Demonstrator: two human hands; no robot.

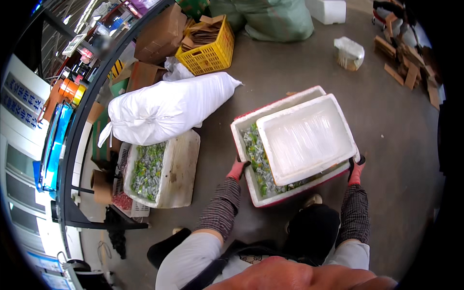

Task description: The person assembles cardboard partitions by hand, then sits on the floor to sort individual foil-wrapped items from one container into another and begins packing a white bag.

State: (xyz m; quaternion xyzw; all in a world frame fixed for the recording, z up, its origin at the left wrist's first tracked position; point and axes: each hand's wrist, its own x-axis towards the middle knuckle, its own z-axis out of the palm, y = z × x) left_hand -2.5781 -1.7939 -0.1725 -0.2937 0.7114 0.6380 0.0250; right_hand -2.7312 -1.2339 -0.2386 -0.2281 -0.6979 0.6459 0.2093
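Observation:
A large white foam box (pixel 240 132) with red outer sides holds many small clear-and-green wrapped packets (pixel 261 170). Tilted across its top lies a white foam lid (pixel 306 139), its hollow side up, covering most of the opening. My left hand (pixel 239 169), in a red glove with dark fingertips, grips the box's left side near the front corner. At the right end, my right hand (pixel 356 169), gloved alike, is closed around the right corner, where box and lid edges meet; its fingers are partly hidden. Checked sleeves cover both forearms.
To the left, another foam box (pixel 179 170) of packets stands below a stuffed white sack (pixel 170 105). Behind are a yellow crate (pixel 206 52) of cardboard and green sacks (pixel 275 18). A wrapped bundle (pixel 348 54) and cardboard scraps (pixel 411 65) lie at the far right.

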